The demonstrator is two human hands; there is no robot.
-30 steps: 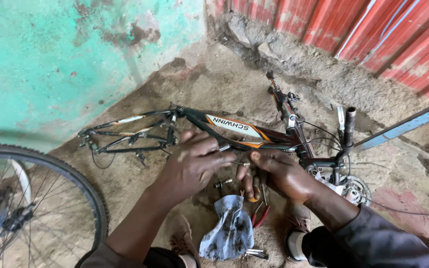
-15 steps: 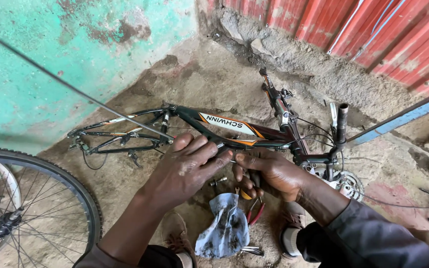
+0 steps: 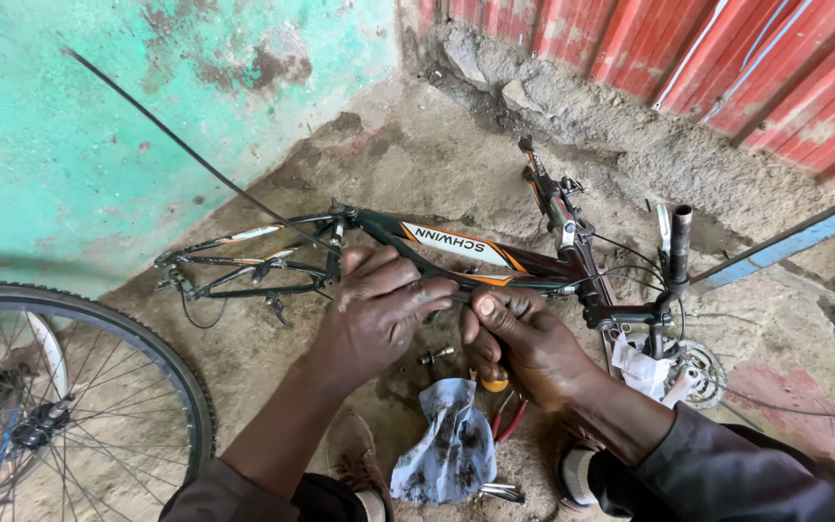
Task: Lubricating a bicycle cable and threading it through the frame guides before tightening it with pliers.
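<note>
A black and orange bicycle frame (image 3: 456, 246) lies on its side on the dirt ground, handlebar stem (image 3: 558, 217) to the right. My left hand (image 3: 379, 309) is closed just below the frame's main tube. A thin black cable (image 3: 195, 155) runs from it up and to the left, across the teal wall. My right hand (image 3: 524, 348) is closed too, its thumb pressed against my left fingertips where the cable end lies. What exactly sits between the fingers is hidden.
A spoked wheel (image 3: 70, 406) stands at the bottom left. Below my hands lie a dirty blue rag (image 3: 446, 449), red-handled pliers (image 3: 506, 420) and a small bolt (image 3: 435, 356). A chainring (image 3: 693, 372) is at the right, with red corrugated sheeting (image 3: 727, 58) behind.
The thin cable has come into view, stretched up and to the left from my left hand. Both hands stay together by the frame tube, shifted slightly.
</note>
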